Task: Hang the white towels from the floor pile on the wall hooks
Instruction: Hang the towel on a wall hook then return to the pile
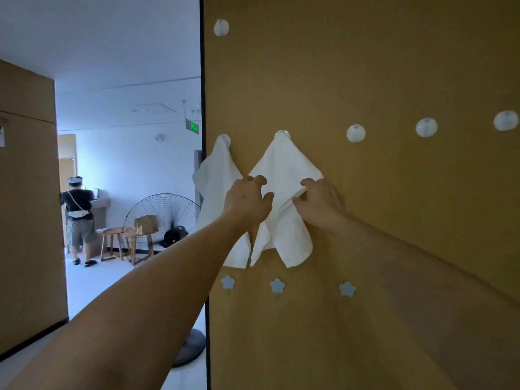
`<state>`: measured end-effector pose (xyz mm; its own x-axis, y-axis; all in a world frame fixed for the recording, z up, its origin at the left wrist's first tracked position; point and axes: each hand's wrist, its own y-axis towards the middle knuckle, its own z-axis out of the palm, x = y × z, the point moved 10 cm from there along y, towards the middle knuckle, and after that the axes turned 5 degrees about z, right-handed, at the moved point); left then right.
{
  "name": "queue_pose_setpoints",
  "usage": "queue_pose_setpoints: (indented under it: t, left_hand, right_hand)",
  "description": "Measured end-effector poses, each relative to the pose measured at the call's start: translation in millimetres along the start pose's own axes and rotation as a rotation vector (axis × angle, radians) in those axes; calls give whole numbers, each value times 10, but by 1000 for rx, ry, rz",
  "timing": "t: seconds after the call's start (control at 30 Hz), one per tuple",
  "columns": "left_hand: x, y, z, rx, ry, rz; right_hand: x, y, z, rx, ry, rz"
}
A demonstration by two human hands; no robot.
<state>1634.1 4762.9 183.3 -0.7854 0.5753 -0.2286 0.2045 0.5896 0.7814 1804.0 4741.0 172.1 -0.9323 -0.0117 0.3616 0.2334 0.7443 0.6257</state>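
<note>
Tan wall panel [394, 80] close ahead, both arms stretched up to it. Right hand [320, 202] pinching a fold at the middle of the right-hand towel [284, 164], thumb and forefinger closed on the cloth. Left hand [249, 198] just beside it at the towel's left edge, fingers curled and thumb apart; gripping or only resting against the cloth, hard to tell from this angle. Hands near each other, not touching.

Judged as the settling step: draped over its round hook [282, 133] already, so only tidying left. Best to pull down gently and evenly on both sides, keeping the peak seated on the hook, and to let go lightly so no tug drags the cloth off. Worth smoothing the bunched centre fold flat against the panel.

Left-hand towel [216, 175] hanging from the neighbouring hook [225, 137], its lower edge touching or overlapping the other's. 3 bare round hooks [356, 133] in the same row to the right, 1 more high up [221, 27], and 3 small flower-shaped hooks [277, 285] below. Floor pile out of view.

Beyond the panel's edge, a pale corridor with a standing fan [166, 220], a wooden stool [112, 237], a green exit sign [192, 126] and another person [78, 218] facing away.
</note>
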Motion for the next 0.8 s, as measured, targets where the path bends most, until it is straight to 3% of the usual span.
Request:
queue_pose_setpoints:
  t: [0.43,0.8]
  left_hand:
    - [-307,63,341,96,-63,264]
    - [-464,16,549,162,-297,407]
  right_hand:
    - [-117,-228,-152,-50,-72,112]
    - [-274,-453,-218,-49,-312,310]
